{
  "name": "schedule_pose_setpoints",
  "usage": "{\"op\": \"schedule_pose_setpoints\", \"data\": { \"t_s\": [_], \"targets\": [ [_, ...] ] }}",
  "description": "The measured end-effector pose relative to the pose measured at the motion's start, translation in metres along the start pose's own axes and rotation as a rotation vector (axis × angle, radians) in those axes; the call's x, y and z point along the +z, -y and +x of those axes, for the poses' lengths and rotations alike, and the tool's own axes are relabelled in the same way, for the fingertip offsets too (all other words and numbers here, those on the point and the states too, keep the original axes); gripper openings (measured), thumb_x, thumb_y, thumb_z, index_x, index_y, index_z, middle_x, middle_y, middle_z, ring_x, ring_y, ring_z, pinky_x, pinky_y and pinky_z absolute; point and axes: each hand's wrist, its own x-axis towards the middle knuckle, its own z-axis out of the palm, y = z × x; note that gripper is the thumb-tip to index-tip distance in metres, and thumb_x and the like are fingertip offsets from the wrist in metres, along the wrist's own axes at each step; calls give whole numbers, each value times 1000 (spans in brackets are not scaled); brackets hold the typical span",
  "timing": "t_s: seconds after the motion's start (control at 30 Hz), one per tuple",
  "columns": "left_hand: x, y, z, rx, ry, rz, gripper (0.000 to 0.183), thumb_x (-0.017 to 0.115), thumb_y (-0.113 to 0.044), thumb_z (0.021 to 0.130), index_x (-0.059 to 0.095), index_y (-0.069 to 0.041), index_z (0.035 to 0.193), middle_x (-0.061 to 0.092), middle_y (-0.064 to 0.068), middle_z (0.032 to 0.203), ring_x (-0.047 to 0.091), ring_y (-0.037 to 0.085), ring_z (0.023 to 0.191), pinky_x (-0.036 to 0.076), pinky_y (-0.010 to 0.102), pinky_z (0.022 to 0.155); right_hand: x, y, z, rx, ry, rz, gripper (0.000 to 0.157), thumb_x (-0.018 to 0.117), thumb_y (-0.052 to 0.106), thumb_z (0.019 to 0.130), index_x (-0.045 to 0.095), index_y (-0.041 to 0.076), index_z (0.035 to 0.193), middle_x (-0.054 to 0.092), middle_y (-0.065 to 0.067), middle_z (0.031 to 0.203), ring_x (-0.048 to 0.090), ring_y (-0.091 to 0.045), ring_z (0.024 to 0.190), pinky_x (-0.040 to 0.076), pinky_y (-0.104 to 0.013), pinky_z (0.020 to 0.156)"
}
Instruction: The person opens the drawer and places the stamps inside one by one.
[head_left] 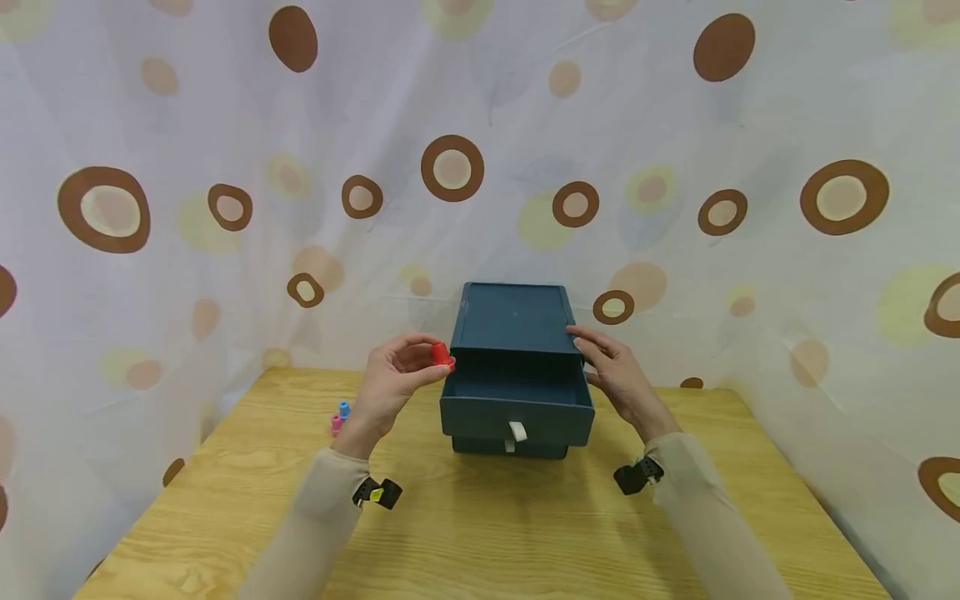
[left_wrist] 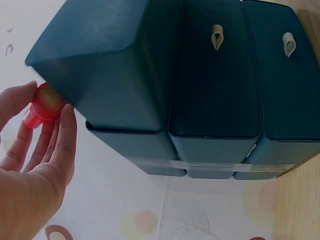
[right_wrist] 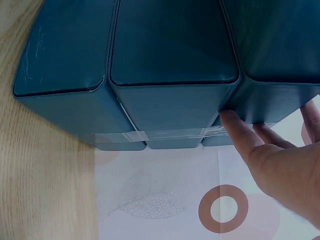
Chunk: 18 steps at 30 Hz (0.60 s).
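A small red toy stamp [head_left: 442,354], its round yellowish face showing in the left wrist view, is pinched between the thumb and fingers of my left hand [head_left: 390,379]. That hand is at the left front corner of a dark blue drawer cabinet [head_left: 513,317], level with the rim of its pulled-out top drawer [head_left: 480,421]. What shows of the drawer's inside is bare. My right hand [head_left: 618,375] touches the cabinet's right side and top edge with fairly straight fingers. In the right wrist view its fingertips [right_wrist: 227,116] rest against the side wall.
A pink stamp [head_left: 336,424] and a blue stamp [head_left: 345,408] stand on the wooden table [head_left: 225,508], left of my left wrist. Lower drawers with white pull loops [left_wrist: 289,45] are closed. A patterned curtain [head_left: 510,100] hangs behind the table and along its sides.
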Motion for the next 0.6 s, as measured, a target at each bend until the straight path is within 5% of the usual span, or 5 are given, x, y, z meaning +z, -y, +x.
{"op": "schedule_pose_setpoints", "data": {
  "t_s": [0.17, 0.6],
  "targets": [
    [11, -2, 6, 31, -1, 34, 34, 76, -8, 85, 62, -4, 116, 70, 4, 104, 68, 19, 91, 57, 29, 83, -1, 1, 0, 4, 7, 3, 55, 47, 38, 104, 38, 11, 151, 21, -10, 163, 14, -35, 151, 24, -60, 116],
    [33, -1, 19, 172, 125, 190, 26, 74, -6, 87, 62, -8, 110, 69, 15, 105, 68, 22, 89, 57, 26, 80, -1, 0, -1, 7, 5, -2, 56, 47, 40, 104, 38, 12, 151, 20, -10, 163, 14, -35, 151, 23, -60, 116]
  ]
}}
